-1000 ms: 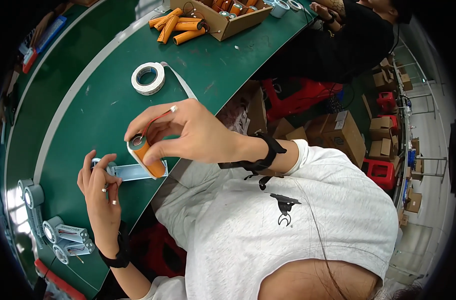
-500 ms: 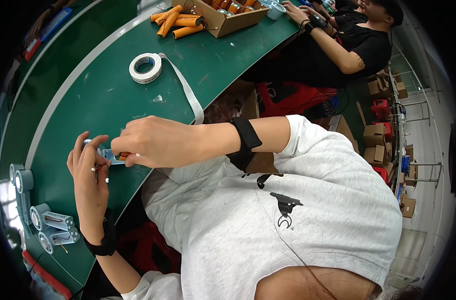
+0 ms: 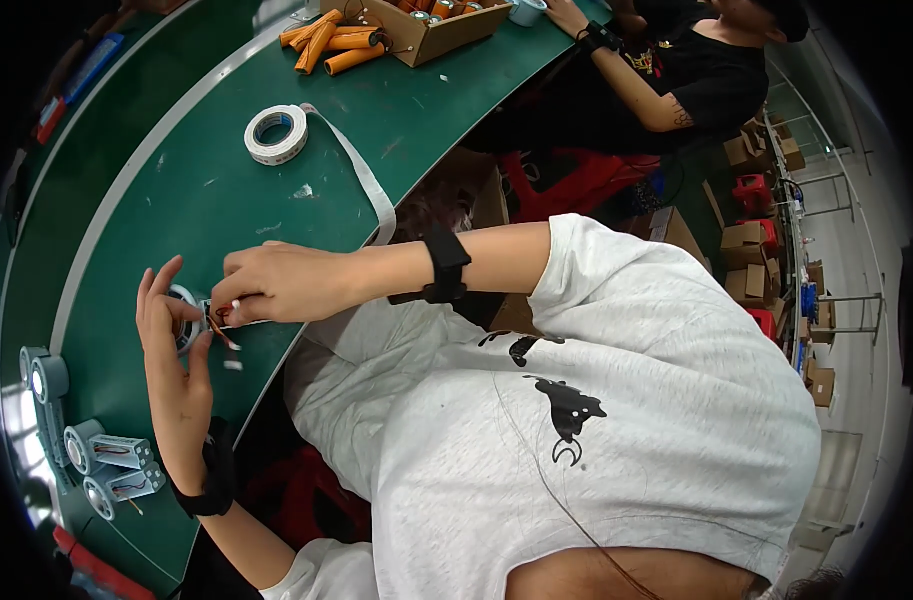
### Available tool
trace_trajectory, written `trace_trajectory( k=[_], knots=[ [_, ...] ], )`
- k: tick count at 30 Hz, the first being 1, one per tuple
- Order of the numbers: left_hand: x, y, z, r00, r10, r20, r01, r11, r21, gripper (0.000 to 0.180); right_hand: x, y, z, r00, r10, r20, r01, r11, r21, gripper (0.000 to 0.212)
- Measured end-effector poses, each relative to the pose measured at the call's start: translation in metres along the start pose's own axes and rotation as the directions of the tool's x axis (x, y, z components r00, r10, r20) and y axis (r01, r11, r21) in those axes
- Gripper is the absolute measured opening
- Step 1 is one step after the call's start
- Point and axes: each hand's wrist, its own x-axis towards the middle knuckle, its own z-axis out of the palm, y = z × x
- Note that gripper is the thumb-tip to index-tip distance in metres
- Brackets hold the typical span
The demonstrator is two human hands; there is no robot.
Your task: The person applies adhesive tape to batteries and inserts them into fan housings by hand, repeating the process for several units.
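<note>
Between my hands, over the table's near edge, is a light-blue plastic fan housing (image 3: 188, 297) with a round ring at one end. My left hand (image 3: 173, 335) grips the ring between thumb and fingers. Bent over the housing's body, my right hand (image 3: 286, 282) is closed with its fingertips at the inner end of the ring. Thin reddish-brown wires (image 3: 218, 330) come out by those fingertips, with small white connectors (image 3: 233, 365) dangling below. My right fingers hide most of the body and whatever lies inside it.
A roll of white tape (image 3: 275, 134) lies on the green table (image 3: 216, 200), its loose strip reaching the edge. Orange cylindrical batteries (image 3: 351, 45) lie beside a cardboard box (image 3: 446, 38). More light-blue housings (image 3: 121, 452) stand at left. A co-worker (image 3: 666, 90) sits at upper right.
My left fingers have shifted around the ring, which is now more exposed. My right hand has turned, its fingertips moving toward the ring, and the wires now show. The whole view has shifted slightly.
</note>
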Motion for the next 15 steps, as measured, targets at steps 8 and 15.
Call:
trace_trajectory(
  k=[8, 15],
  knots=[
    [0.018, 0.019, -0.014, 0.989, 0.011, 0.147, -0.014, 1.000, 0.016, 0.063, 0.006, -0.010, -0.007, 0.962, 0.271, -0.027, -0.253, 0.926, 0.279, 0.030],
    [0.070, 0.030, -0.036, 0.970, -0.226, 0.092, 0.151, 0.854, 0.498, 0.052, -0.018, 0.008, -0.067, 0.965, 0.128, -0.229, -0.043, 0.938, 0.343, 0.024]
  ],
)
